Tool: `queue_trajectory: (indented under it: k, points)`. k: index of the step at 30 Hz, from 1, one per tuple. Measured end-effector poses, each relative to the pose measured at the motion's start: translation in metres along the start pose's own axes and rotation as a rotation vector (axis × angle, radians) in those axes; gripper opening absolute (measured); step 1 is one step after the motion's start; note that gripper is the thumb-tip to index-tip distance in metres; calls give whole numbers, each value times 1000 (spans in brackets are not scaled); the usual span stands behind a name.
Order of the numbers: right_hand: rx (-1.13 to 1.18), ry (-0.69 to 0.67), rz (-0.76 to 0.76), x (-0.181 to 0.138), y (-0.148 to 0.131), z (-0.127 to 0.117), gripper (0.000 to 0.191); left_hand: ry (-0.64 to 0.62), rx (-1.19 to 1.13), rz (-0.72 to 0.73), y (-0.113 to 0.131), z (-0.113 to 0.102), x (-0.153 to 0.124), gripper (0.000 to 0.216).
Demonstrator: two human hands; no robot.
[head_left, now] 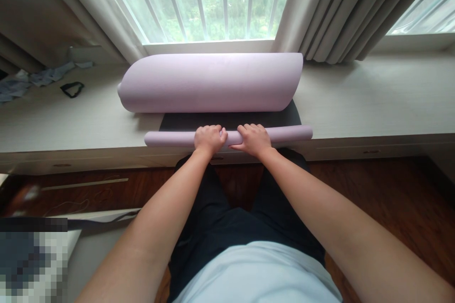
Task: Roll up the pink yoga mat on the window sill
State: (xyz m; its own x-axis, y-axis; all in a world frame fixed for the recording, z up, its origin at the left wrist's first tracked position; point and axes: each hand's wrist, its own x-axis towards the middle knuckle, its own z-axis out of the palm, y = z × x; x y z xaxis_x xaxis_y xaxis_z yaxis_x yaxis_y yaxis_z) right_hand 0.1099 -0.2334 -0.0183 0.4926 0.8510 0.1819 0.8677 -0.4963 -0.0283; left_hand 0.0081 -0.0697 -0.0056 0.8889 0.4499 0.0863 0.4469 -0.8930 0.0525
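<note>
A lilac mat with a dark underside lies on a pale window ledge (373, 99). Its far end forms a large loose roll (209, 83) under the window. Its near end is wound into a thin tight roll (170, 138) at the ledge's front edge, with a strip of the dark underside (227, 120) showing between the two rolls. My left hand (209, 139) and my right hand (253, 139) rest side by side on the middle of the thin roll, fingers curled over it.
Grey curtains (337, 9) hang on both sides of the barred window (209, 0). A black strap (72, 89) and crumpled cloth (31, 80) lie at the ledge's far left. Dark wooden floor (384, 199) lies below the ledge. A white board (92, 241) sits low left.
</note>
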Motion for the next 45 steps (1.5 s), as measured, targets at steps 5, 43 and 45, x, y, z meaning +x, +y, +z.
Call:
queue_trajectory:
  k: [5, 43, 45]
  points:
    - [-7, 23, 2, -1, 0, 2, 64, -7, 12, 3, 1, -2, 1, 48]
    - [-30, 116, -28, -7, 1, 11, 57, -7, 25, 8, 0, -1, 1, 47]
    - [-32, 129, -31, -7, 1, 12, 58, -7, 27, 7, 0, -1, 1, 47]
